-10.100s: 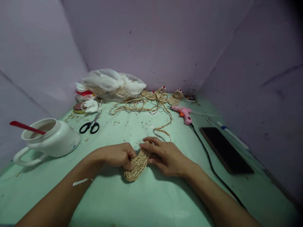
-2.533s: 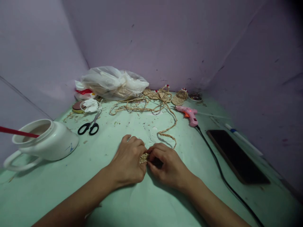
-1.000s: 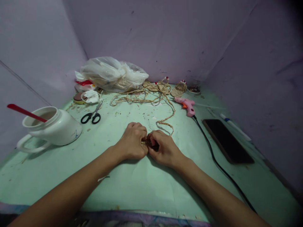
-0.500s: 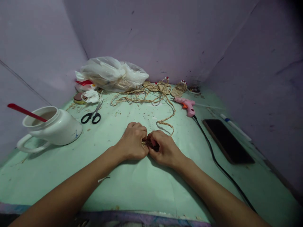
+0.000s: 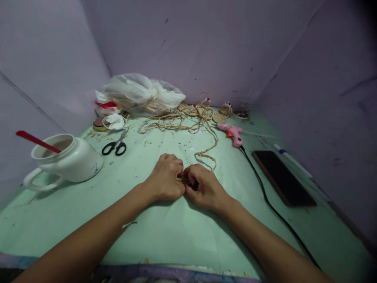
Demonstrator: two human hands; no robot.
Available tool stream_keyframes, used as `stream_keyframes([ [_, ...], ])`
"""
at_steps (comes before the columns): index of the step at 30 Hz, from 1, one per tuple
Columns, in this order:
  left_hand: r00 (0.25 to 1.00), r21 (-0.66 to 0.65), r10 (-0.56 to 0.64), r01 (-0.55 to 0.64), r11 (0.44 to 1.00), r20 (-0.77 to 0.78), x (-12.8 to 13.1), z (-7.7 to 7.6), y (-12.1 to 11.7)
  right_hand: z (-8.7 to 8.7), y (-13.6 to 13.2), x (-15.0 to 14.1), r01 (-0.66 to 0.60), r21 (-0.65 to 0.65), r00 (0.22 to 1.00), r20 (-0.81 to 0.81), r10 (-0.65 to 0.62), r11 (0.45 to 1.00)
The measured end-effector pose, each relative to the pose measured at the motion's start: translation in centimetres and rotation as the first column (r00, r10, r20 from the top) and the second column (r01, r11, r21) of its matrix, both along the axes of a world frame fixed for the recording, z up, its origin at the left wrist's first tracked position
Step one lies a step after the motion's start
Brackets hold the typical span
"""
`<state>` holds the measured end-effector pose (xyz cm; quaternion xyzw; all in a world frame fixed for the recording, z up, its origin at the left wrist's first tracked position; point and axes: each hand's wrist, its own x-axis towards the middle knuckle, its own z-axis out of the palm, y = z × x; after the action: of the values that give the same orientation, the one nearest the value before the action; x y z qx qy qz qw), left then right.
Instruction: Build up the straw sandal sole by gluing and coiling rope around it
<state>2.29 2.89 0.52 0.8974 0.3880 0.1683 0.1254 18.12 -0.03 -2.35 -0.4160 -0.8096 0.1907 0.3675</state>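
Observation:
Near the middle of the table, my left hand (image 5: pixel 167 177) and my right hand (image 5: pixel 203 184) are closed side by side, touching at the fingertips. Between them shows a small piece of woven straw (image 5: pixel 180 181), gripped by both; most of it is hidden by the fingers. Just beyond my right hand lies the loose end of a braided straw cord (image 5: pixel 206 154), which runs back to a tangle. Miniature woven slippers (image 5: pixel 222 114) with red and white beads stand at the back.
A pink glue gun (image 5: pixel 231 133) with a black cable and a phone (image 5: pixel 282 177) lie on the right, beside a white marker (image 5: pixel 293 160). On the left are black-handled scissors (image 5: pixel 114 146) and a white mug (image 5: pixel 73 161) with a red handle sticking out. A plastic bag (image 5: pixel 144 94) rests against the wall.
The view has shifted very slightly. Both hands keep the same place and the same hold on the woven straw piece.

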Motion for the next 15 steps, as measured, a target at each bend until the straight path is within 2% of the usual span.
stream_keyframes([
  [9, 1.000, -0.007, 0.010, -0.010, 1.000, -0.019, -0.2, 0.2, -0.1, 0.2, 0.0, 0.1, -0.016, -0.003, 1.000, 0.010, 0.016, 1.000],
  [12, 0.997, -0.029, 0.008, -0.010, 1.000, -0.072, -0.5, 0.6, -0.4, 0.7, -0.1, 0.4, -0.039, -0.061, 0.998, 0.050, 0.042, 0.997],
  [15, 0.990, -0.030, 0.001, -0.005, 1.000, -0.144, -0.7, 1.2, -0.8, 1.2, -0.1, 0.9, -0.073, -0.131, 0.997, 0.025, 0.077, 0.989],
])
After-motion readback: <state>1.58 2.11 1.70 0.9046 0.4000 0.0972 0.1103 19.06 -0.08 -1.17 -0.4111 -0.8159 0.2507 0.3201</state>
